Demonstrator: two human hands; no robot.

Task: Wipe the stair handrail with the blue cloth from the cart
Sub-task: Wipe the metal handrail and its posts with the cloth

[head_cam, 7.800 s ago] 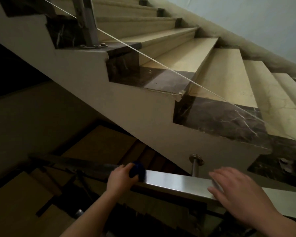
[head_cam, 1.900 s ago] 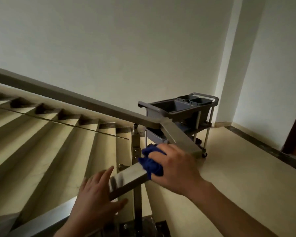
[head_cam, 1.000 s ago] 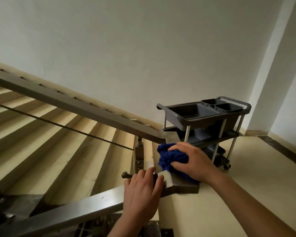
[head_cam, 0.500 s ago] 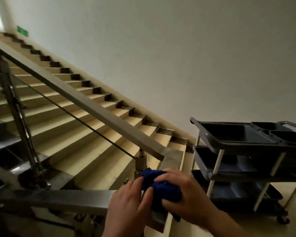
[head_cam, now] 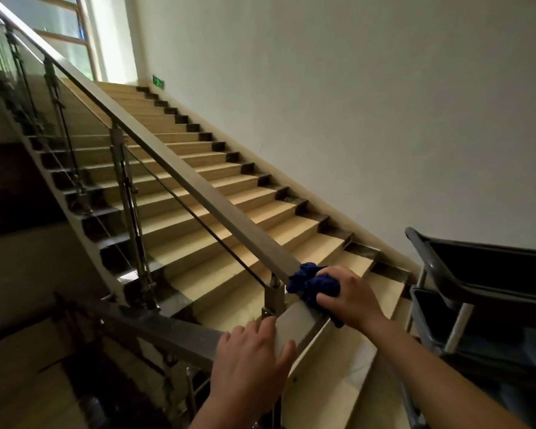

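A square steel handrail (head_cam: 198, 187) climbs from the landing corner up to the left along the stairs. At its lower bend, my right hand (head_cam: 348, 294) grips a bunched dark blue cloth (head_cam: 311, 284) against the rail. My left hand (head_cam: 251, 363) rests on the rail's corner section below, with fingers laid over the top face and thumb at the side. The grey cleaning cart (head_cam: 489, 286) stands at the right edge, partly cut off.
Beige steps (head_cam: 229, 193) with dark risers rise toward a bright window at top left. Steel posts (head_cam: 127, 193) and glass panels run under the rail. A pale wall (head_cam: 353, 103) flanks the stairs on the right. A dark stairwell drops at the lower left.
The view has swung up the staircase. My right hand has slid the cloth up to the bend where the sloping rail begins, and my left hand has come off the cloth onto the corner.
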